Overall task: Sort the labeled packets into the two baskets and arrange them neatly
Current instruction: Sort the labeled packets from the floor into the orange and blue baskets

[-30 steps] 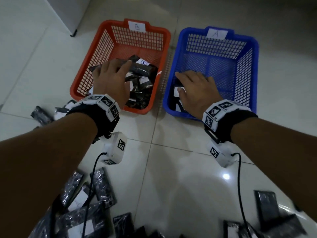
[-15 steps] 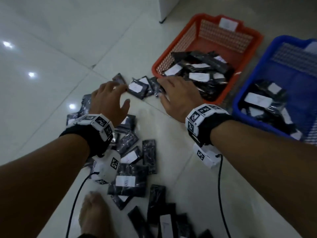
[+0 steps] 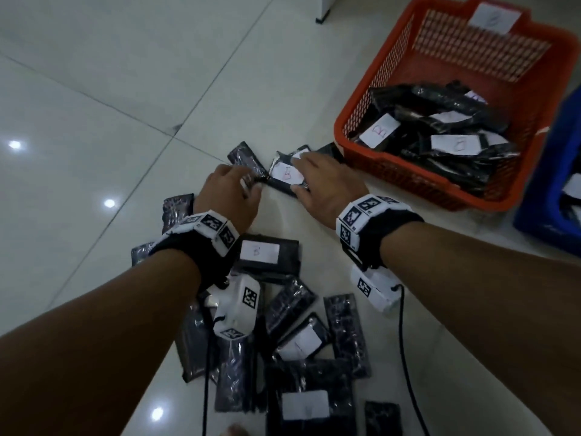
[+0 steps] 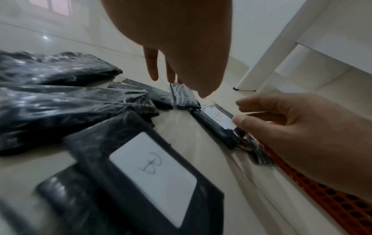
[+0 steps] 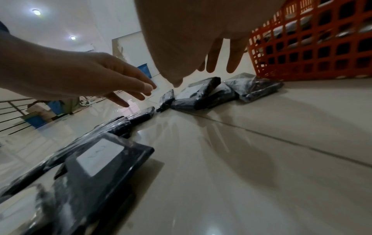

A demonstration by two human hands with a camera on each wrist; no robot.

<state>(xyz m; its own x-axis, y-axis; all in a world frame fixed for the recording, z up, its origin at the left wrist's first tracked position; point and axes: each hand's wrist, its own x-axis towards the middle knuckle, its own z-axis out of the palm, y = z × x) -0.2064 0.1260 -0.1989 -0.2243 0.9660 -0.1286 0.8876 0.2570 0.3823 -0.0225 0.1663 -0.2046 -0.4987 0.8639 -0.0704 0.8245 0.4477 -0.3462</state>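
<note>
A black packet with a white B label [image 3: 283,175] lies on the floor just left of the orange basket [image 3: 355,99], which holds several B packets. My right hand [image 3: 297,174] hovers over it with straight fingers, the thumb [image 4: 237,119] at the label's near edge. My left hand [image 3: 253,184] reaches over a dark unlabeled-side packet [image 4: 182,97] beside it, its fingers straight and their tips touching it. Only a corner of the blue basket [image 3: 547,215] shows at the right edge.
Several more wrapped packets lie scattered under my forearms, one marked B [image 3: 260,251] close to my left wrist. Wrist-camera cables trail down. A white furniture leg [image 3: 323,18] stands behind the orange basket. Bare tile lies to the left.
My hands left the two baskets and moved down-left to the loose packets on the floor. They closed in on the B packet and its neighbour.
</note>
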